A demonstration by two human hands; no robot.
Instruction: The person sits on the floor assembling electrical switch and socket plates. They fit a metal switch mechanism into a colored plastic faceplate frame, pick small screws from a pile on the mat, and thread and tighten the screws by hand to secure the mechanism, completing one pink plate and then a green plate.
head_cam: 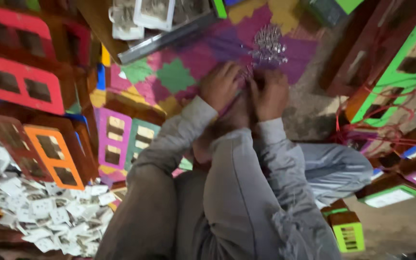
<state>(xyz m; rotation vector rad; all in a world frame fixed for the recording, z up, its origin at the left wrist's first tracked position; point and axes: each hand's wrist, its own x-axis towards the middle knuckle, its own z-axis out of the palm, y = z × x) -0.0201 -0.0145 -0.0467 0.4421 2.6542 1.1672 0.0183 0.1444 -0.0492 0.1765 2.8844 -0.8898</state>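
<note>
At the far centre of the scene, over a mat of interlocking foam tiles (179,72) in pink, green, purple and yellow, we see both hands working close together. The left hand (219,86) is curled, its fingers bent inward and closed on a thin purple strip (231,102) that runs down from between the two hands; motion blur keeps us from telling how firmly it pinches. The right hand (269,94) is likewise curled, its fingers bunched against the same piece, just beside the left hand and touching it or nearly so. Just beyond the fingertips of both hands, on the mat, lies a small heap of shiny metal pins (268,45); it sits slightly to the right of the left hand and directly beyond the right hand, near but apart from both. Grey sleeves and grey-clad knees (237,192) fill the near centre. At left we note brown boxes with red, orange and pink window-like fronts (18,79) and a pile of white plastic pieces (49,216); at right, green-fronted boxes (396,72) and tangled red wire (381,125).
</note>
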